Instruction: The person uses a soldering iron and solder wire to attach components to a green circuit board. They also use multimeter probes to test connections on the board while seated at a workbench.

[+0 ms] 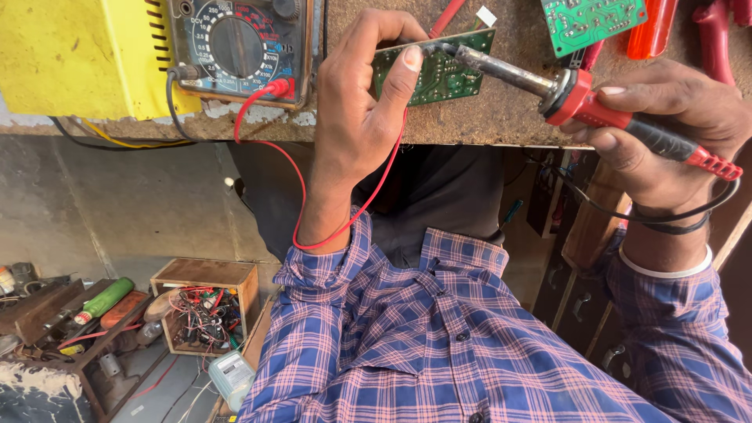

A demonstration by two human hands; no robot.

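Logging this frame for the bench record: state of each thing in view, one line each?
left hand: gripping circuit board, thumb on its face
right hand: holding soldering iron by its handle
circuit board: held tilted above the bench, iron tip at its upper edge
soldering iron: tip on the board
multimeter: on bench, red and black leads plugged in
second circuit board: lying on bench, untouched
wooden box: open, full of wires
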